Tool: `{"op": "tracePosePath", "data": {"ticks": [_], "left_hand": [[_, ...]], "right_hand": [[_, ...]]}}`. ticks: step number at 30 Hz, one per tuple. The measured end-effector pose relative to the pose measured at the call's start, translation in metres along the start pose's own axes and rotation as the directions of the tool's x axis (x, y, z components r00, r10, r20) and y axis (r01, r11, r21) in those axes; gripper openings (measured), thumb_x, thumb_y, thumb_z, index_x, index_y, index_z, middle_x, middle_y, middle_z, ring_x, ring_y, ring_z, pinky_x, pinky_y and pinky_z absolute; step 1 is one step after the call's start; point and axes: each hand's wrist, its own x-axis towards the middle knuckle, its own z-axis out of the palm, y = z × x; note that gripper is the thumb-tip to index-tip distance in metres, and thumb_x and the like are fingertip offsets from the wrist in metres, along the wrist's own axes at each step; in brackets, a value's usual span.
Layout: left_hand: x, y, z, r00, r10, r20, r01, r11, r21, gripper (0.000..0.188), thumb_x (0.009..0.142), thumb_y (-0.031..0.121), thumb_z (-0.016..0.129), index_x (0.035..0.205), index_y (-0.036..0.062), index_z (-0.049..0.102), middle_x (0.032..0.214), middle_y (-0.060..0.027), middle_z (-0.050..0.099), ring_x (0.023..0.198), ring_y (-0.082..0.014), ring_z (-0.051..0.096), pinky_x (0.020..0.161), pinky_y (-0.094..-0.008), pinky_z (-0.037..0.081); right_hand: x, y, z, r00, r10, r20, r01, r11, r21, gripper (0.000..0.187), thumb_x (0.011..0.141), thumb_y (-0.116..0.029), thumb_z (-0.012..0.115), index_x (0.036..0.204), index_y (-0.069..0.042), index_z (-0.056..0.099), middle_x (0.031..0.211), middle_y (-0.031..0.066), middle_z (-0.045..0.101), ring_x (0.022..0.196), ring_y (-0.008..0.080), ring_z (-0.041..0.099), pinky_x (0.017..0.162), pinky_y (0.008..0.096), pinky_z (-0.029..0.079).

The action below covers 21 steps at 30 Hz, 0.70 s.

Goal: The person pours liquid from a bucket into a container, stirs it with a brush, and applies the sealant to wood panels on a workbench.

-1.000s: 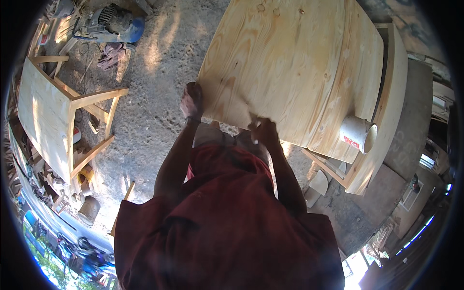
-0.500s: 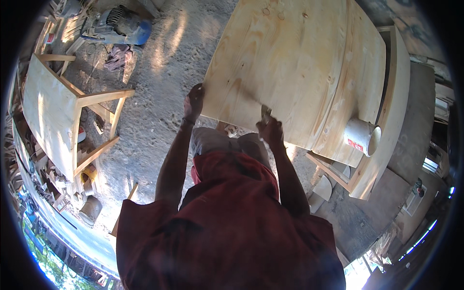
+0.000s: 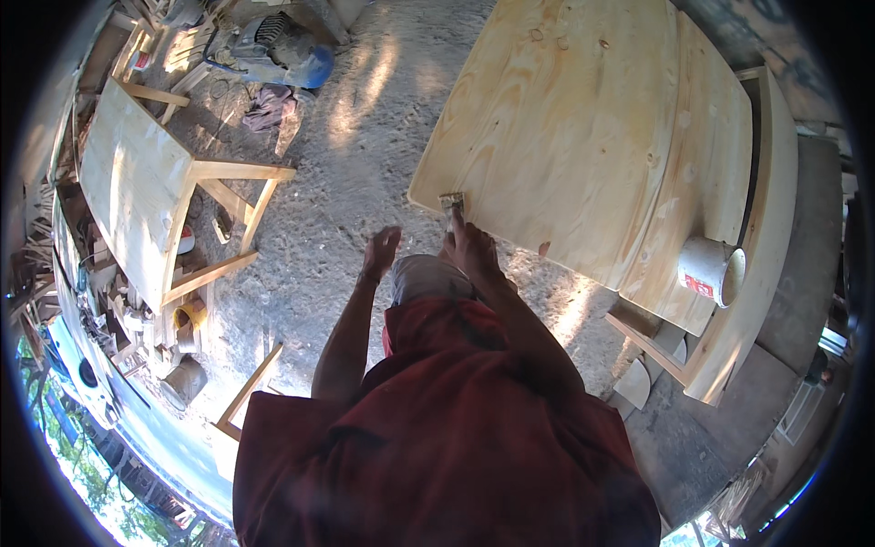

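My right hand [image 3: 472,252] is closed round the handle of a flat paintbrush [image 3: 452,201]. The brush's wide head rests at the near left corner of a pale wooden panel [image 3: 556,137], close to its edge. Wavy grain and several knots show on the panel's surface. To the left of the panel, my left hand [image 3: 381,253] is off the wood with nothing in it, its fingers loosely apart. A white bucket [image 3: 706,271] with a red label sits tilted at the panel's right side, near a second, narrower board [image 3: 690,173].
Over at the left stands a small wooden table [image 3: 137,182] on its side. A dusty blue-and-grey machine [image 3: 273,53] and a dark rag [image 3: 269,108] lie on the dirt floor [image 3: 355,164]. A yellow container [image 3: 189,316] and wood scraps are at the lower left.
My right hand has brought the brush leftward along the near edge to the panel's corner. My left hand has come away from the panel's left edge. The view has shifted somewhat.
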Motion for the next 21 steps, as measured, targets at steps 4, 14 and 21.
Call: {"op": "tracePosePath", "data": {"ticks": [4, 14, 21], "left_hand": [[-0.095, -0.188, -0.02, 0.956, -0.283, -0.078, 0.286, 0.958, 0.031, 0.049, 0.092, 0.044, 0.058, 0.112, 0.0004, 0.066, 0.098, -0.0152, 0.071, 0.092, -0.0244, 0.068, 0.08, -0.0371, 0.052], [-0.291, -0.274, -0.054, 0.86, -0.48, 0.172, 0.479, 0.876, 0.049, 0.04, 0.093, 0.038, 0.053, 0.114, 0.0061, 0.064, 0.108, -0.0107, 0.068, 0.106, -0.0253, 0.062, 0.092, -0.0388, 0.048], [-0.272, -0.228, -0.111, 0.783, -0.481, 0.394, 0.546, 0.835, -0.064, 0.041, 0.093, 0.037, 0.054, 0.119, 0.0062, 0.06, 0.114, -0.0095, 0.066, 0.11, -0.0239, 0.06, 0.095, -0.0381, 0.047]], "right_hand": [[-0.043, 0.015, 0.049, 0.989, -0.119, 0.092, 0.123, 0.992, -0.031, 0.062, 0.084, -0.024, 0.058, 0.141, -0.007, 0.04, 0.09, 0.0299, 0.065, 0.073, 0.0421, 0.067, 0.063, 0.0482, 0.056], [0.038, -0.007, -0.023, 0.972, 0.232, -0.04, -0.223, 0.961, 0.162, 0.043, 0.079, -0.032, 0.066, 0.111, -0.004, 0.063, 0.084, 0.0231, 0.068, 0.083, 0.0422, 0.067, 0.077, 0.0497, 0.055], [0.001, -0.044, -0.011, 0.993, 0.076, 0.088, -0.085, 0.992, 0.096, 0.046, 0.077, -0.032, 0.068, 0.11, -0.001, 0.066, 0.094, 0.0241, 0.069, 0.091, 0.0392, 0.068, 0.081, 0.0459, 0.055]]}}
